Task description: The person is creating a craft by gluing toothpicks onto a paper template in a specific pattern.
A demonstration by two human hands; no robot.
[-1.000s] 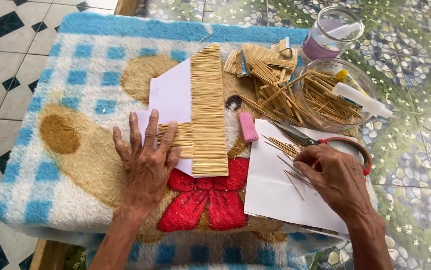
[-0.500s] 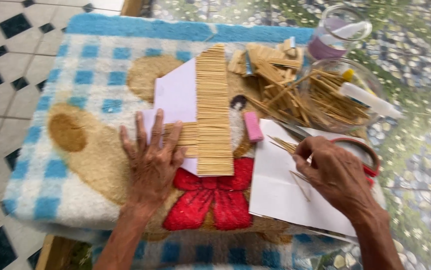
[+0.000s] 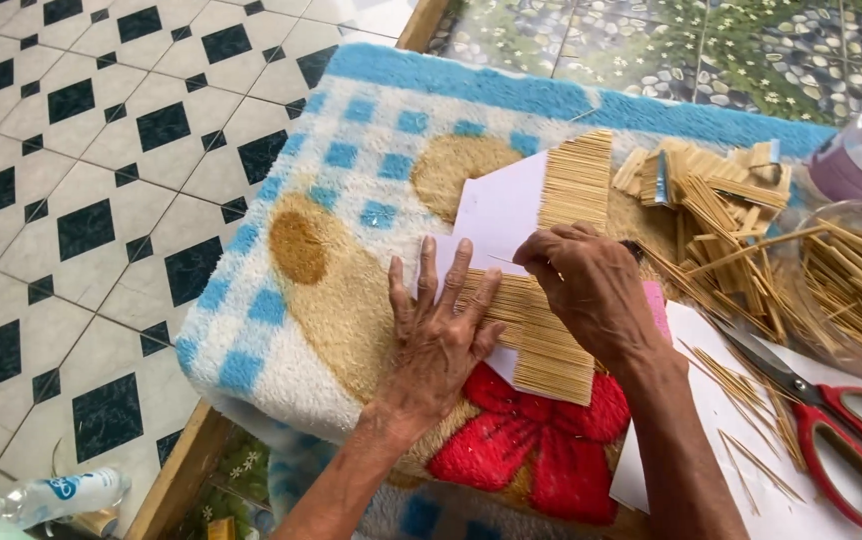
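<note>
1. The left hand [image 3: 438, 345] is bare, with no ring or glove showing.
2. The right hand [image 3: 591, 290] is bare too, without a ring.
3. Both forearms are uncovered below the hands; no sleeve, watch or bracelet shows.

Red-handled scissors [image 3: 841, 420], a glass bowl [image 3: 856, 285] and a plastic bottle [image 3: 51, 497].

- Fluffy checked mat [image 3: 351, 170] covers the wooden table [image 3: 183, 468].
- On the mat: stick panel [image 3: 551, 300] with white paper [image 3: 496, 215].
- Right of the panel: loose sticks [image 3: 711, 195], red scissors [image 3: 841, 425].
</note>
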